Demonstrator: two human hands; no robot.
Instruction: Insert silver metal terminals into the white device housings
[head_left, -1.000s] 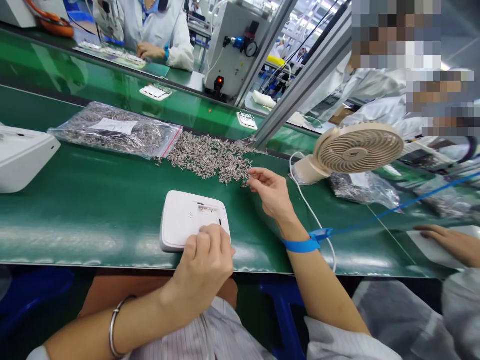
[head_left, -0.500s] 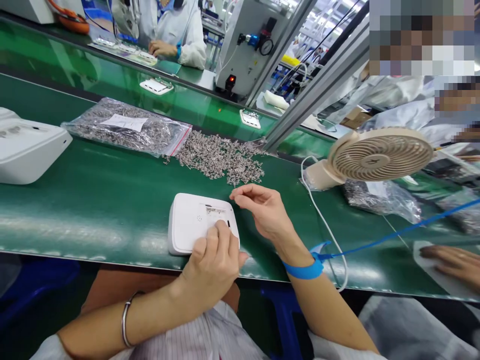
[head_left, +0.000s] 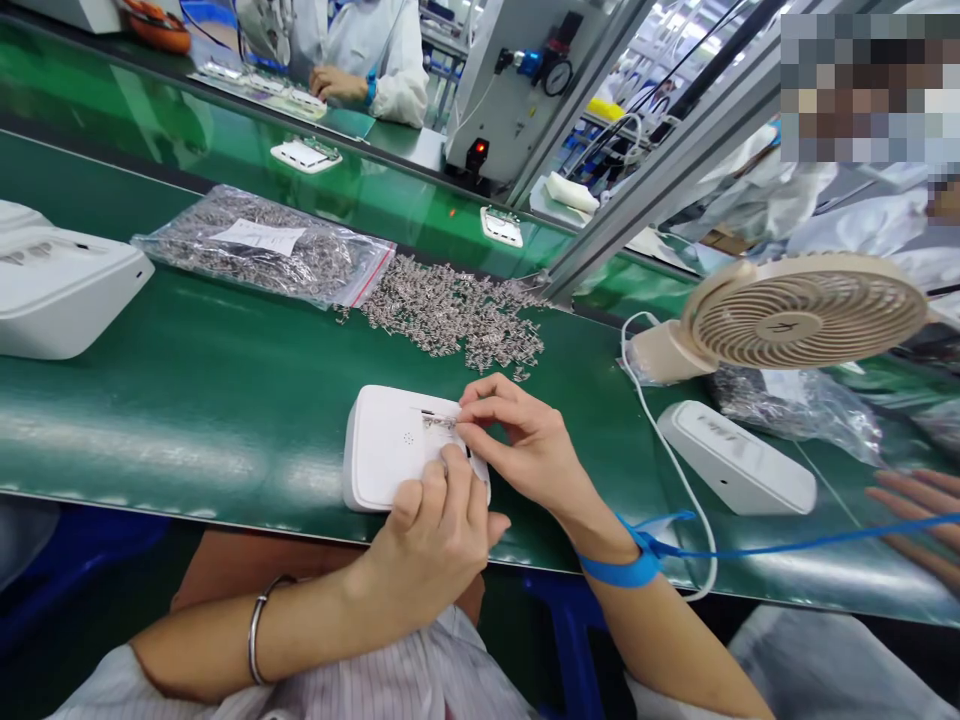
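Note:
A white plastic housing [head_left: 381,445] lies on the green work surface in front of me, its back with a recessed compartment facing up. Small metal pieces show in that recess. My left hand [head_left: 435,525] is closed over the housing's near right part, fingers bent and tips pressed at the recess. At the recess's right end, my right hand [head_left: 525,440] has thumb and fingertips pinched together; whatever is between them is too small to make out. Beyond the housing lies a loose pile of small metal spring contacts [head_left: 457,315], beside a clear zip bag [head_left: 262,250] full of them.
Another white housing [head_left: 67,290] stands at left; a further one [head_left: 739,460] lies at right, near a co-worker's hand [head_left: 919,510]. A beige fan [head_left: 806,310] with a white cable stands to the right. A blue wrist cord [head_left: 795,545] runs rightward. Behind is a metal post [head_left: 622,155].
My right hand has moved from beside the housing onto the right end of its recess. A white housing now shows at right, where the co-worker's hand has moved away. The view has shifted slightly.

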